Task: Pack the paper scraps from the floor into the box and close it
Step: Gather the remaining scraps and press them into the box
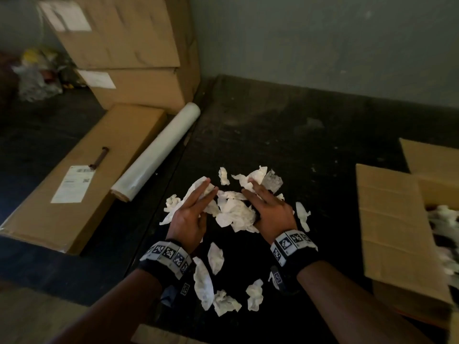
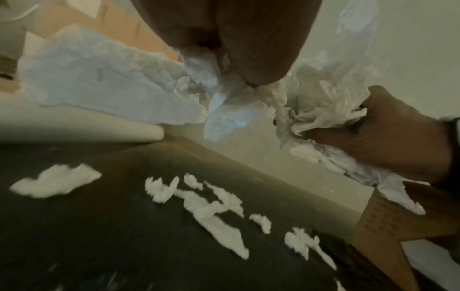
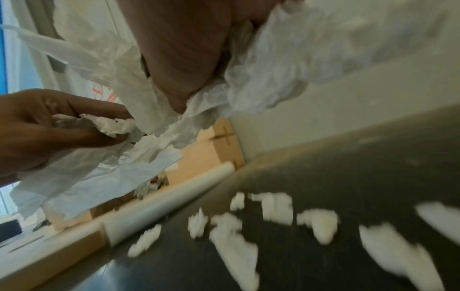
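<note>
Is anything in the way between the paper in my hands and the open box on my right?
Nothing visible blocks it. Both hands, left and right, hold paper scraps above the dark floor; the box stands open to the right, one flap spread toward them.

Blk wristbands (image 1: pixel 171 259) w/ b&w marker tags

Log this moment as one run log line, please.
left hand: grips paper scraps | right hand: grips scraps | box: open, right | loose scraps remain
</note>
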`<action>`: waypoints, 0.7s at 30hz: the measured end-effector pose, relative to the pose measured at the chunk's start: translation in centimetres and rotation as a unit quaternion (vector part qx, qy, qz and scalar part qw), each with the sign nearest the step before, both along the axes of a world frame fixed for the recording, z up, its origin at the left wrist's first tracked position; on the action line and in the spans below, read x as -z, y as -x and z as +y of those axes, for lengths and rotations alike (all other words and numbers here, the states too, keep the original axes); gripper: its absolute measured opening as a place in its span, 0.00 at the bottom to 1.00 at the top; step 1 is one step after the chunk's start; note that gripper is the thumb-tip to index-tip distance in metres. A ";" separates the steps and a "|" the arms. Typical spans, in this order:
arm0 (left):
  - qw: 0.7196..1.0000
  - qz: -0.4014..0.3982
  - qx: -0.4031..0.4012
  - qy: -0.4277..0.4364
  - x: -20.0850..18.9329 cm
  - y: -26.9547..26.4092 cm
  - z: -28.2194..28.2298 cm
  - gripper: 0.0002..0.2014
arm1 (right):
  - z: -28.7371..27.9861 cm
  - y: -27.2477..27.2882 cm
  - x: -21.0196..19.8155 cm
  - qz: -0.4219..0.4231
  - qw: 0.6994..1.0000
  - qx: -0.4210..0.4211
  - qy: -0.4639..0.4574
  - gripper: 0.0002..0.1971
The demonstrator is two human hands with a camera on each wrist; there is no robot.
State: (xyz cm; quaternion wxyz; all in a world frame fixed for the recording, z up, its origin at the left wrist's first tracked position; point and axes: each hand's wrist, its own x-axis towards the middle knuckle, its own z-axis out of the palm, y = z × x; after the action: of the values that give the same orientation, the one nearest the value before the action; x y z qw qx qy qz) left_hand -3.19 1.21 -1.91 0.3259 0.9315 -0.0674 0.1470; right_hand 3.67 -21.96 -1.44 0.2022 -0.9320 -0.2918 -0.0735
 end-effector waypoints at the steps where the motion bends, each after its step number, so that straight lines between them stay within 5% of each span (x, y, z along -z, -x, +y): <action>1: 1.000 -0.009 0.004 0.002 -1.0 -0.3 -0.1 0.41 | -0.3 -0.2 -1.1 -0.020 1.000 0.001 -0.004 0.34; 10: 0.991 -0.107 0.077 0.030 -10.3 -4.3 -6.6 0.42 | -6.6 -2.4 -11.0 -0.133 0.989 0.049 -0.032 0.32; 21: 0.974 -0.122 0.185 0.053 -15.8 -8.2 -25.7 0.42 | -26.4 -1.0 -16.7 -0.172 0.968 0.184 0.000 0.31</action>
State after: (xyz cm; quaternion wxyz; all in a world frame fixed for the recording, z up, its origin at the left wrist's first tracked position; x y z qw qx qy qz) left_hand 4.97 -24.48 13.85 0.3858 0.8591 -0.2703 0.2000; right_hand 4.68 -48.38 15.24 0.1317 -0.9430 -0.1455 -0.2689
